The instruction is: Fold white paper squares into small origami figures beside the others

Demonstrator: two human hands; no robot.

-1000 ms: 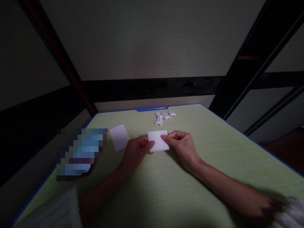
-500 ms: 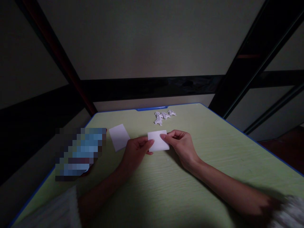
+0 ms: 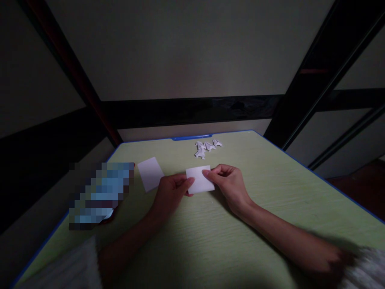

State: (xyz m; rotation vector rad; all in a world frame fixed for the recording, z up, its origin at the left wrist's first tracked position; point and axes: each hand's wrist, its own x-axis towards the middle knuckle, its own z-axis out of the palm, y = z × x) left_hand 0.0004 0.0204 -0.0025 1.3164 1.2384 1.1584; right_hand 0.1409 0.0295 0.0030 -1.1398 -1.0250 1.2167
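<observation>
Both the bare left hand (image 3: 170,192) and the bare right hand (image 3: 231,184) pinch a small, four-sided piece of white paper (image 3: 200,182) between them, above the middle of the pale green, blue-edged tabletop (image 3: 270,172). The left thumb presses on the paper's left side, the right thumb near its upper right corner; most of the fingers behind it are hidden, and whether its lower edge touches the surface below cannot be told, nor how many layers it has. Just beyond the left hand lies a flat white rectangular sheet (image 3: 149,172), one corner covered by that hand. Farther back, a cluster of small, pointed, folded white paper figures (image 3: 201,153) sits so close that their outlines run together; four seem to show. On the left, a bluish, dark red-edged object (image 3: 105,192) is blurred into blocks, its nature unreadable. The pale fuzzy left sleeve (image 3: 69,265) is cut off by the bottom of the view, and the pale fuzzy right sleeve (image 3: 367,271) by the right edge and bottom corner.
</observation>
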